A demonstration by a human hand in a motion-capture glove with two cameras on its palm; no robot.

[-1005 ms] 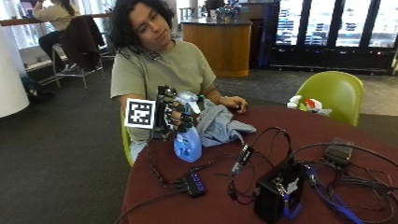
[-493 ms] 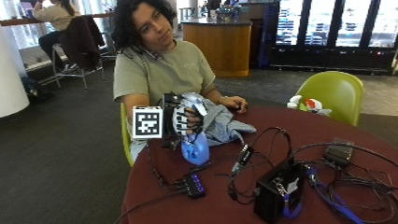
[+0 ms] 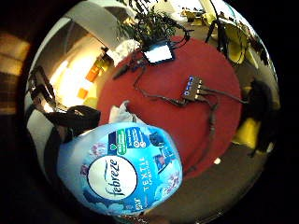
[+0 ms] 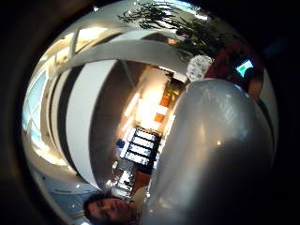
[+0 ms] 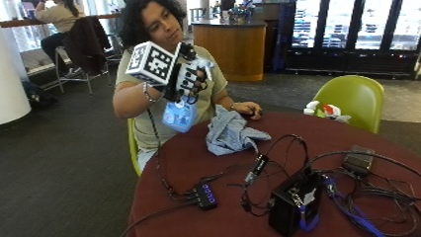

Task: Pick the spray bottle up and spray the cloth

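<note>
The spray bottle (image 5: 179, 114), light blue with a white head, is held in the air above the edge of the tabletop nearest the seated person, well clear of the surface and hanging roughly upright. It is gripped at its head by the gloved right hand (image 5: 188, 79), whose fingers are curled round the neck and trigger; the hand is raised to chest height. In the little finger side palm view the bottle's labelled body (image 3: 124, 172) fills much of the picture, with the red tabletop (image 3: 205, 93) seen beyond it. In the thumb side palm view a large grey rounded surface, close to the palm, covers much of the picture; what it is cannot be told.

The cloth (image 5: 229, 133), pale blue and crumpled, lies on the tabletop (image 5: 197, 163) near the same edge, below and to one side of the bottle and apart from it. The bare left hand (image 5: 246, 108) rests on the tabletop just beside the cloth, with fingers loosely curled.

Toward the middle of the tabletop are placed a black box (image 5: 293, 205) and a small hub (image 5: 204, 195) with lit ports, joined by tangled cables (image 5: 368, 192). A green chair (image 5: 352, 98) stands at the far edge.
</note>
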